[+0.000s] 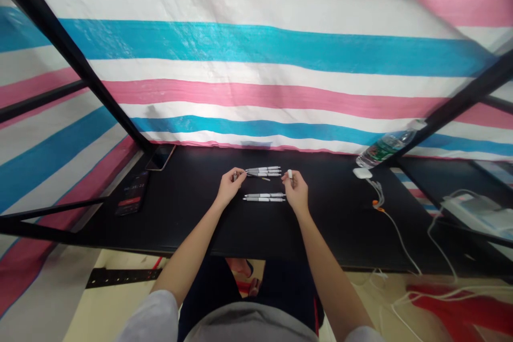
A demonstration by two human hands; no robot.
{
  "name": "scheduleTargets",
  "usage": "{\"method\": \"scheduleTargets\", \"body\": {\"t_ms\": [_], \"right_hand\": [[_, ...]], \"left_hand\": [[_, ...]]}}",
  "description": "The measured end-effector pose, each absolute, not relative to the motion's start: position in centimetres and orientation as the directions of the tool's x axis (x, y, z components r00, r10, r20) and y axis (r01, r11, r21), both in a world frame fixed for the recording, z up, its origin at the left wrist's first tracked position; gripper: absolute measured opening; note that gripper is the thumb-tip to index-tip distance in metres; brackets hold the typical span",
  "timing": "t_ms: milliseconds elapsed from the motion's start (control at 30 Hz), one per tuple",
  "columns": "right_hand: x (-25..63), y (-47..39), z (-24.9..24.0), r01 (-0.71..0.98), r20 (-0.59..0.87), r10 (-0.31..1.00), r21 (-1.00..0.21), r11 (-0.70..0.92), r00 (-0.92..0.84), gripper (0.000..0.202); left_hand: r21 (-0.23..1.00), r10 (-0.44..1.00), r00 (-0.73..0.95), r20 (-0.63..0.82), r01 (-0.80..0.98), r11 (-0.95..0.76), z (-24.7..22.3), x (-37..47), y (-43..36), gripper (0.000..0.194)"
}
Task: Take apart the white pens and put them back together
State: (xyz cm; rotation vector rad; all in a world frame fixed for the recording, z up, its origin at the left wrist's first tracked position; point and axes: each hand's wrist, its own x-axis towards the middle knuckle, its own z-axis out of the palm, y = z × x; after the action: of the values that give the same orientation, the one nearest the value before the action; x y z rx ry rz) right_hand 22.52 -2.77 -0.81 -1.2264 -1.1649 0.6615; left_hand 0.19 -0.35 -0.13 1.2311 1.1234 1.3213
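My left hand (230, 188) is closed in a pinch around a small dark-grey piece (235, 175), possibly a pen tip; its kind is unclear. My right hand (296, 189) is closed on a short white pen part (290, 174) that sticks up from the fingers. Between the hands lies a group of white-and-grey pens (266, 169), side by side. Just below that group is a thin pen refill (264, 178) with a yellowish end. Nearer to me, two more pens (264, 197) lie parallel, their right ends close to my right hand.
On the black table (180, 224), two phones (161, 157) lie at the left, one with a lit timer screen (131, 192). A plastic bottle (385, 149) leans at the back right, near a white charger (363, 173) and cable. Striped sheeting and black frame bars (100, 85) surround the table.
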Motion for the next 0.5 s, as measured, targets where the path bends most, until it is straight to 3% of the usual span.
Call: {"method": "scheduleTargets", "body": {"t_ms": [200, 333, 500], "right_hand": [[21.5, -3.8, 0.4, 0.415, 0.521, 0.853, -0.784, 0.461, 0.037, 0.011], [21.2, -3.9, 0.3, 0.426, 0.519, 0.845, -0.741, 0.519, -0.125, 0.016], [21.4, -3.7, -0.2, 0.462, 0.518, 0.844, -0.72, 0.518, -0.138, 0.02]], "left_hand": [[0.99, 0.98, 0.137, 0.144, -0.012, -0.143, 0.0, 0.7, -0.9, 0.026], [0.98, 0.967, 0.181, 0.18, 0.056, -0.192, 0.2, 0.8, -1.1, 0.026], [0.975, 0.963, 0.198, 0.181, 0.088, -0.202, 0.8, 0.8, -1.3, 0.026]]}}
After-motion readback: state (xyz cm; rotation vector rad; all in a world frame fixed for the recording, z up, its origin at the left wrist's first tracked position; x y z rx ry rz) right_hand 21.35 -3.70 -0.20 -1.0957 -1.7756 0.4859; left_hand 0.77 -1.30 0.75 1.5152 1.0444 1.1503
